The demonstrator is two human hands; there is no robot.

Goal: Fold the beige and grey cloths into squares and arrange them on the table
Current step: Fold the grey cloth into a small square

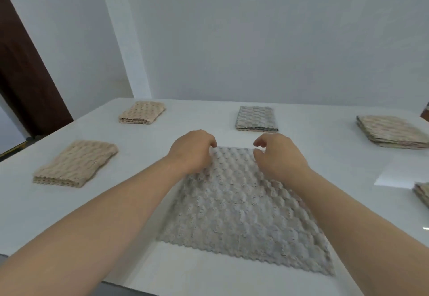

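A grey bubble-textured cloth (239,205) lies spread flat on the white table (69,214) right in front of me. My left hand (192,151) is at its far left corner with curled fingers pinching the edge. My right hand (276,156) is at the far right corner, thumb and fingers pinching the same far edge. Two folded beige cloths lie to the left, one near (75,164) and one far (142,112). A folded grey cloth (256,119) lies beyond my hands.
A stack of flat cloths (392,133) sits at the far right, and another cloth (422,193) pokes in at the right edge. A white wall stands behind the table. A dark door (25,75) is at the left.
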